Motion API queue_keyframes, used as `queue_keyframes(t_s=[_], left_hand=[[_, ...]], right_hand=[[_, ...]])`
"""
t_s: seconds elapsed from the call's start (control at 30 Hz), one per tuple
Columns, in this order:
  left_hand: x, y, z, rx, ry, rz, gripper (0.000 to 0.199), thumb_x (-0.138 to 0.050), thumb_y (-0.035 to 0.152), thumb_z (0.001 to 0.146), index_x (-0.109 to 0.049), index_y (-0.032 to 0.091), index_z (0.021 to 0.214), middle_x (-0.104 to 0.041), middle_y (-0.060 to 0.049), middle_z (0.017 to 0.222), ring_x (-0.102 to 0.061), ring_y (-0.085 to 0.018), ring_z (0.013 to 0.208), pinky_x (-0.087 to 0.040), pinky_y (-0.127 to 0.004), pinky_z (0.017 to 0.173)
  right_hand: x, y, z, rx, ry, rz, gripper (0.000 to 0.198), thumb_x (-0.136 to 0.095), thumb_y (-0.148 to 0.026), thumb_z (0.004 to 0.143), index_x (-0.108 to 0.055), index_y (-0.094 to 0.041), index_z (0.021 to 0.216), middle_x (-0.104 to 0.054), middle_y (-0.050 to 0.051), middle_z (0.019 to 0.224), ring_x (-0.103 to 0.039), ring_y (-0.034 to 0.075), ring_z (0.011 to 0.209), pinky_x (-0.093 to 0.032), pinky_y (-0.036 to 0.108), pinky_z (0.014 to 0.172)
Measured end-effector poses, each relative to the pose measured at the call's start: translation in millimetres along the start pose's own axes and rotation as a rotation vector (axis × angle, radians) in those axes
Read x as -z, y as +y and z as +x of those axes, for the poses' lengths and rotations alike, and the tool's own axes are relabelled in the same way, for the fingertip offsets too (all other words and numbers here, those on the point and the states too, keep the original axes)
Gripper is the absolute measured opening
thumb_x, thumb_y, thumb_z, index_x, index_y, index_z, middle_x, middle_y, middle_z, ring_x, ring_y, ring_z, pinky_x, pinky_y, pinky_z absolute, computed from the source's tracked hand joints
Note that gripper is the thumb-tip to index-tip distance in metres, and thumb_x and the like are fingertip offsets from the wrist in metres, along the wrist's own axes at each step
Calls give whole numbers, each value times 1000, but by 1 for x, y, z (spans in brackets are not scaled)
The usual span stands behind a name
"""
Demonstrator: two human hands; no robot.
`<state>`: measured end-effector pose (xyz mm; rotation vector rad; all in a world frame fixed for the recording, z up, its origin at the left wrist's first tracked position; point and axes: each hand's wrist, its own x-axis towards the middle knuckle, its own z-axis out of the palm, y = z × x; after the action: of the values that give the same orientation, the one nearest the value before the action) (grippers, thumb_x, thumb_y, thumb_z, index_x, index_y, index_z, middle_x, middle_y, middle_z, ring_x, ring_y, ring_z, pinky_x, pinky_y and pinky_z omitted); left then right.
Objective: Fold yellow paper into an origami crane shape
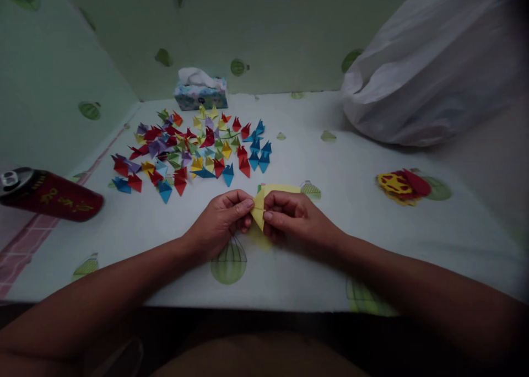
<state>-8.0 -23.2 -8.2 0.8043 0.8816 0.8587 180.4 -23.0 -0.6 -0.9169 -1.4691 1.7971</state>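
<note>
A small piece of folded yellow paper (259, 210) is held up between my two hands, just above the table. My left hand (225, 217) pinches its left edge between thumb and fingers. On the other side, my right hand (293, 214) grips the right edge in the same way. Yellow paper sheets (283, 189) lie on the table behind my right hand, partly covered by it. Beyond my hands, to the left, spreads a group of many-coloured folded paper cranes (181, 179).
A blue tissue box (202, 97) stands at the back wall. At the left edge is a red drink can (53, 195). A white plastic bag (413, 85) bulges at the back right, with red and yellow cut-out pieces (400, 185) in front of it.
</note>
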Motion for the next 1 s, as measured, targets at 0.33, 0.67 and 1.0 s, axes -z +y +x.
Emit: queue_keyframes(t_s=[0.33, 0.67, 1.0], left_hand=[[1, 1, 0, 48, -46, -28, 22, -78, 30, 79, -64, 13, 77, -58, 3, 59, -50, -6, 53, -40, -16, 51], [1, 2, 0, 49, -78, -46, 21, -78, 28, 79, -64, 13, 76, -59, 2, 60, -52, -6, 53, -41, -16, 51], [1, 1, 1, 42, -71, -38, 21, -78, 29, 79, -64, 13, 75, -59, 2, 60, -51, -6, 53, -41, -16, 51]], right_hand=[[1, 3, 0, 7, -22, 54, 29, -70, -42, 85, -59, -15, 82, -65, 0, 66, -57, 9, 52, -46, 22, 52], [2, 4, 0, 29, -42, 91, 29, -71, -41, 86, -60, -14, 82, -65, 0, 66, -57, 8, 52, -46, 21, 53], [2, 3, 0, 17, -32, 73, 24, -75, -33, 82, -60, -15, 82, -66, -1, 66, -57, 8, 53, -47, 21, 53]])
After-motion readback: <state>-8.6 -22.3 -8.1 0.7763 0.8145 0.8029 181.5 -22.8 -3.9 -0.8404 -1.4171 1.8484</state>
